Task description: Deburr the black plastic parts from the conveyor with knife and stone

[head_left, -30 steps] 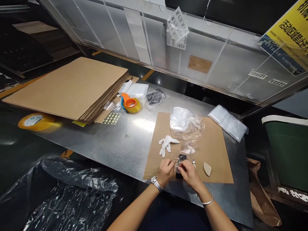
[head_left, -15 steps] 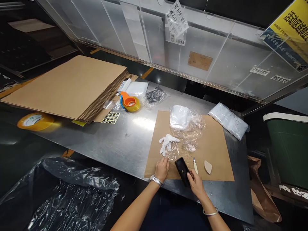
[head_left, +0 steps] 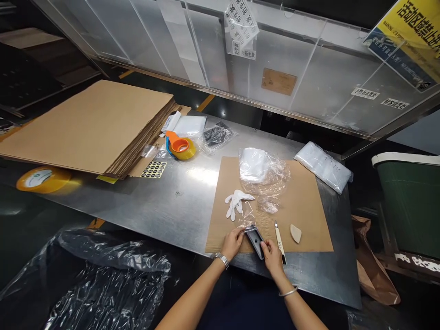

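Note:
A dark rectangular part (head_left: pixel 255 243) with a small round hole in its face slants over the front of the cardboard sheet. My right hand (head_left: pixel 273 259) grips its lower right end. My left hand (head_left: pixel 233 244) is closed at the far end, pinching the edge of a small clear plastic bag (head_left: pixel 248 213); whether its fingers also touch the part I cannot tell. A white glove (head_left: pixel 237 204) lies just beyond. To the right are a craft knife (head_left: pixel 279 240), marked on its pale handle, and a beige wedge-shaped pad (head_left: pixel 295 233).
The cardboard sheet (head_left: pixel 309 215) lies on a metal table (head_left: pixel 172 206), with clear plastic bags (head_left: pixel 257 167) on it. A wrapped white pack (head_left: pixel 323 166) sits at right. Stacked cardboard (head_left: pixel 89 123), a tape dispenser (head_left: pixel 180 145) and a sticker sheet (head_left: pixel 154 169) are at left. A green bin (head_left: pixel 407 206) stands beyond the table.
The dark part has moved left and tilted to show its hollow face, meeting my left hand. My left hand has taken the bag's edge. The knife's handle is now uncovered.

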Demonstrator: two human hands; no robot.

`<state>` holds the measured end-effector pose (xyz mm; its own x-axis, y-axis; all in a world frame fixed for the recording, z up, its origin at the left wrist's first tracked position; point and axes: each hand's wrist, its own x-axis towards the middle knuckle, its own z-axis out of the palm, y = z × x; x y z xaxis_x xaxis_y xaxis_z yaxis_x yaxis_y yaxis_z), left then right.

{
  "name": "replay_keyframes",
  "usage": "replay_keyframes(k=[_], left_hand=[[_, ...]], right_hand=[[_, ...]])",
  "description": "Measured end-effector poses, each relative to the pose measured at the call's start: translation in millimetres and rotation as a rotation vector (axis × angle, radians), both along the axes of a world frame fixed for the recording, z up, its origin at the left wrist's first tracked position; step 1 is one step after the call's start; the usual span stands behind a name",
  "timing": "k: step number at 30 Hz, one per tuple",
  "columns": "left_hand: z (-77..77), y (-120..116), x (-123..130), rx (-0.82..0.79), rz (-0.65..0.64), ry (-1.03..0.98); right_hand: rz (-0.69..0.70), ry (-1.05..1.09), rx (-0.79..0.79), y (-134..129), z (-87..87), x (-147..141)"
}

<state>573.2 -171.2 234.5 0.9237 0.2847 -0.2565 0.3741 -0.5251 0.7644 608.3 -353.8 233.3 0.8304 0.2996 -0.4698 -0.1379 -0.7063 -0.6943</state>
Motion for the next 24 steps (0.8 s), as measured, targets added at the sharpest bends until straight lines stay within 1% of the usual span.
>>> replay_keyframes(k=[2, 4, 7, 10, 14, 16, 19, 22, 24], left_hand=[[3.6, -9, -3, 0.047, 0.021, -0.013], [8.7, -19, -6, 0.099, 0.029, -0.036], [20.5, -30, -9, 0.141, -0.026, -0.081], [38.1, -35, -9, 0.136, -0.113, -0.116], [66.7, -33, -4, 0.100, -0.164, -0.136], [81.4, -32, 2, 0.073, -0.190, -0.143], [103.6, -35, 13, 0.031, -0.239, -0.150], [126.7, -45, 24, -0.020, -0.299, -0.159], [143.0, -56, 30, -0.053, -0.349, -0.171]], right_hand=[[-0.011, -0.055, -0.063, 7, 4.9, -4], [0.011, -0.093, -0.108, 15, 10.9, -8], [0.060, -0.127, -0.151, 25, 21.5, -10], [0.064, -0.142, -0.176, 28, 34.4, -2], [0.038, -0.128, -0.173, 23, 58.1, 17], [0.039, -0.105, -0.144, 17, 74.6, 26], [0.023, -0.063, -0.062, 2, 105.0, 35], [-0.021, 0.006, 0.069, -26, 136.4, 37], [-0.058, 0.086, 0.183, -51, 152.1, 34]])
